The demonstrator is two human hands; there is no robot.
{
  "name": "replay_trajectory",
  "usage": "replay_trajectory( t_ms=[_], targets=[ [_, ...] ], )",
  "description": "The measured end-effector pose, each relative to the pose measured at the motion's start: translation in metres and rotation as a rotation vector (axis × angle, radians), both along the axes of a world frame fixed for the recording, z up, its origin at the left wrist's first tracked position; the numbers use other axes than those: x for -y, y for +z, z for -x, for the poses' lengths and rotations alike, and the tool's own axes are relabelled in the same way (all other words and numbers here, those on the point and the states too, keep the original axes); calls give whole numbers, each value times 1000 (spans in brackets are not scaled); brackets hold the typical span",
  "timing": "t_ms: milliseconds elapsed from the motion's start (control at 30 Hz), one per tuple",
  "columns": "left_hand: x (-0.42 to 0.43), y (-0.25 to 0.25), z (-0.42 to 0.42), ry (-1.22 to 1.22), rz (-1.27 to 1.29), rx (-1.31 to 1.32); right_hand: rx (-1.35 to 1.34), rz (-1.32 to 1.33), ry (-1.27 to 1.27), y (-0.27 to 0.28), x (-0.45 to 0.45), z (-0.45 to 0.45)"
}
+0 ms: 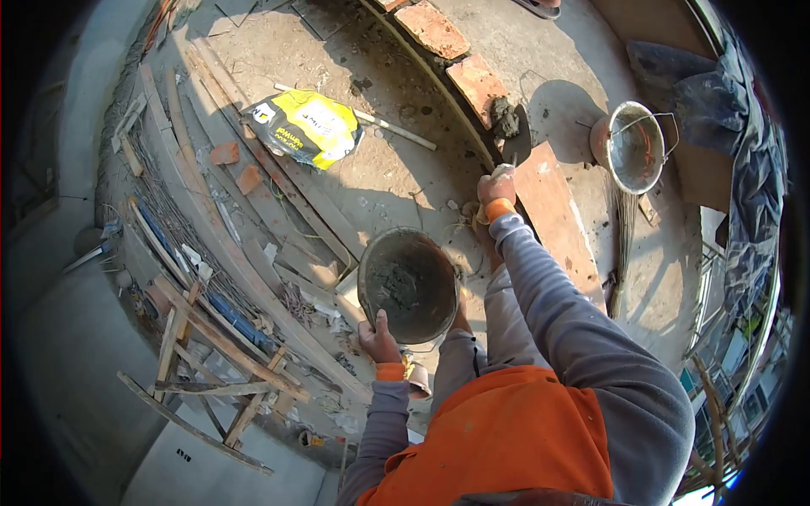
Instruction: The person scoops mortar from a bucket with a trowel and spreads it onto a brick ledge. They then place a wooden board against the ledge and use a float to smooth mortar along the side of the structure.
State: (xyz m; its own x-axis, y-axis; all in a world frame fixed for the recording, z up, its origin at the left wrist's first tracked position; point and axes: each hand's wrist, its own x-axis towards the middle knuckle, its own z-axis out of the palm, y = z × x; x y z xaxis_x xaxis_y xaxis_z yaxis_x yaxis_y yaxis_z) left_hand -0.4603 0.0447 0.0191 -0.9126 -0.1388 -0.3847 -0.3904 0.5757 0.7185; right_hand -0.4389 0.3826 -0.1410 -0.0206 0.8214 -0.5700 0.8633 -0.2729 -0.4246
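Observation:
My left hand [380, 339] is closed on the near-left rim of a dark round mortar pan [439, 308]. Some grey mortar [400, 285] lies in the bottom of the pan. Farther forward, my right hand [498, 185] grips a trowel [522, 142], its handle mostly hidden by the fingers. The blade is beside a lump of wet mortar [505, 118] at the near end of a row of reddish bricks [477, 84]. That row follows a curved strip edge [439, 87]. Whether the blade touches the lump is hard to tell.
Right of my arm lies a flat reddish board [557, 221]. Beyond it stand a bucket [633, 152] with a wire handle and a stick broom [624, 244]. Leftward are a yellow-black bag [312, 126], long planks [228, 215] and a wooden trestle [224, 379]. A foot [544, 7] shows at the top.

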Motion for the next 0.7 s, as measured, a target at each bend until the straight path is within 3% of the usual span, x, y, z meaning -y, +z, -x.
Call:
replay_trajectory(
  t_ms=[200, 267, 333, 400, 467, 533, 600, 667, 700],
  targets=[
    [-4, 6, -2, 1, 41, -13, 24, -244, 145, -20, -5, -51],
    [0, 4, -5, 12, 17, -14, -55, -76, 57, -15, -16, -76],
    [3, 1, -8, 17, 2, -9, -87, -375, 251, -34, -14, -92],
    [1, -2, -9, 18, -7, -6, -499, 342, -355, -8, -10, -80],
    [-1, -1, -9, 9, -24, 1, -503, 351, -322, -33, -14, -65],
    [-3, -3, -10, 7, -21, 8, 208, -191, 899, -99, -30, -56],
    [1, -1, -12, -3, -15, 21, 83, 92, 350, -99, -43, -49],
    [-1, -2, -11, 16, -36, 44, 138, 32, 487, -35, -44, -58],
    [-4, -1, -10, 14, -51, 42, 146, 42, 358, -43, -45, -76]
  ],
)
